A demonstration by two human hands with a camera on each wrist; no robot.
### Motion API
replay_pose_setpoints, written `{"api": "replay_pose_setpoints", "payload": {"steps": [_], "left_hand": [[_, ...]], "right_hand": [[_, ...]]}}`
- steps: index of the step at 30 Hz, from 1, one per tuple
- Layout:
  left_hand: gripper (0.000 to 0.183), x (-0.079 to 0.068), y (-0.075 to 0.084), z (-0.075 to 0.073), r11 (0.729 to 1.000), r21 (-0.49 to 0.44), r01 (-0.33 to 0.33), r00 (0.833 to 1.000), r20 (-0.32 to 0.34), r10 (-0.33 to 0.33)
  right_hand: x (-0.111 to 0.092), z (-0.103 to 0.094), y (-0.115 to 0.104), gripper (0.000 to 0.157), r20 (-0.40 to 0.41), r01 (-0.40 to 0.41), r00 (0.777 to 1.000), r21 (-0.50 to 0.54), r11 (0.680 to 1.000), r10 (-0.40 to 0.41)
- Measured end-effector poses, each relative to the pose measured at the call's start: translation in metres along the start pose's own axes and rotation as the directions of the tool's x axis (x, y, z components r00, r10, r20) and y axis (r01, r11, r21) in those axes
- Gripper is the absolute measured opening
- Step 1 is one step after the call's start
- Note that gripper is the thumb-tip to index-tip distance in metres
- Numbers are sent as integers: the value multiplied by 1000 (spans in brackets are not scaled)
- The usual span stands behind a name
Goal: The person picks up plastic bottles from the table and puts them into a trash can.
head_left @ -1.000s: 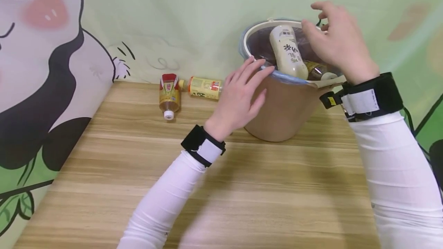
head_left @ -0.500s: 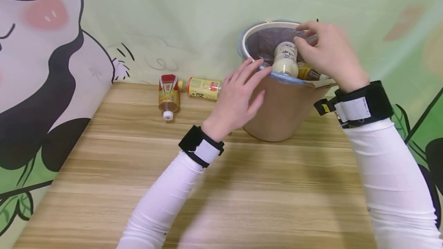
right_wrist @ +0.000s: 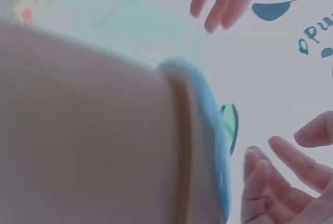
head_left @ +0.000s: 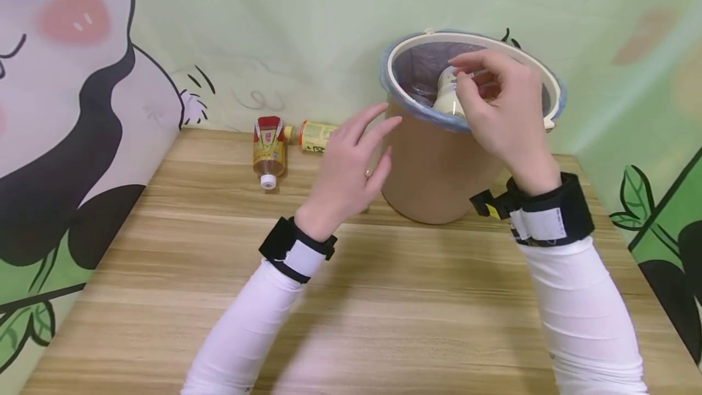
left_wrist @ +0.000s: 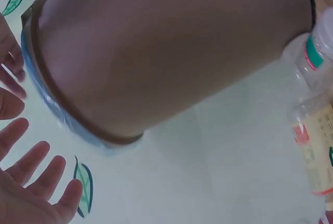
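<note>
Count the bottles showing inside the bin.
1: a pale bottle, at the near side of the bin, partly behind the right hand. More may be hidden by that hand or the bin's wall.

The bin (head_left: pixel 430 166) blocks the left hand (head_left: pixel 348 169) rightward; inside, room opens left of the bottle (head_left: pixel 448 101).

In the head view, the left hand (head_left: pixel 348 170) spreads its fingers loosely at centre; upper right, the right hand (head_left: pixel 510 113) bends its fingers, thumb apart.

tan bin (head_left: pixel 439 166) upright on tbl (head_left: pixel 411 309), blue liner (head_left: pixel 419 113) over rim, white btl (head_left: pixel 448 101) partly hidden inside.
</note>
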State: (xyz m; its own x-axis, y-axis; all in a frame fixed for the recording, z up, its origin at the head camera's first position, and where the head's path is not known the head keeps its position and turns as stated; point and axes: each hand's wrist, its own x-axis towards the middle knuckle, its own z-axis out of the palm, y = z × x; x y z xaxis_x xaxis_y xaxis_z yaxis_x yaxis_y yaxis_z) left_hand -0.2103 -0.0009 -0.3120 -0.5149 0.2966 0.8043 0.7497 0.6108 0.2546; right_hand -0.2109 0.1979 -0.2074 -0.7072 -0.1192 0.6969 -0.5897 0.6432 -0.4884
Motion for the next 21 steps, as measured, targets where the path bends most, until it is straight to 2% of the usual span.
{"api": "replay_pose_setpoints", "payload": {"steps": [5, 8, 10, 13, 17, 21], "left_hand": [[36, -15, -7, -10, 999, 0, 36, 998, -49, -36], [34, -25, -12, -14, 997, -7, 74, 995, -71, -75], [34, -32, -16, -15, 994, -8, 106, 991, -79, -106], [36, -42, -22, -17, 986, 20, 163, 984, -74, -161], [37, -56, -31, -18, 967, 83, 243, 970, -46, -239], [38, -68, -39, -16, 949, 106, 298, 955, -20, -297]], "right_hand": [[-24, 13, -25, 21, -88, 15, 996, 206, 978, 3], [-38, 28, -21, 19, -114, 30, 993, 361, 932, 12], [-47, 40, -12, 18, -126, 52, 992, 426, 903, 2], [-62, 58, 0, 18, -109, 53, 994, 471, 880, -1], [-80, 78, 9, 16, -54, -21, 997, 501, 865, 55], [-95, 93, 17, 16, -12, -91, 993, 536, 839, 115]]}}
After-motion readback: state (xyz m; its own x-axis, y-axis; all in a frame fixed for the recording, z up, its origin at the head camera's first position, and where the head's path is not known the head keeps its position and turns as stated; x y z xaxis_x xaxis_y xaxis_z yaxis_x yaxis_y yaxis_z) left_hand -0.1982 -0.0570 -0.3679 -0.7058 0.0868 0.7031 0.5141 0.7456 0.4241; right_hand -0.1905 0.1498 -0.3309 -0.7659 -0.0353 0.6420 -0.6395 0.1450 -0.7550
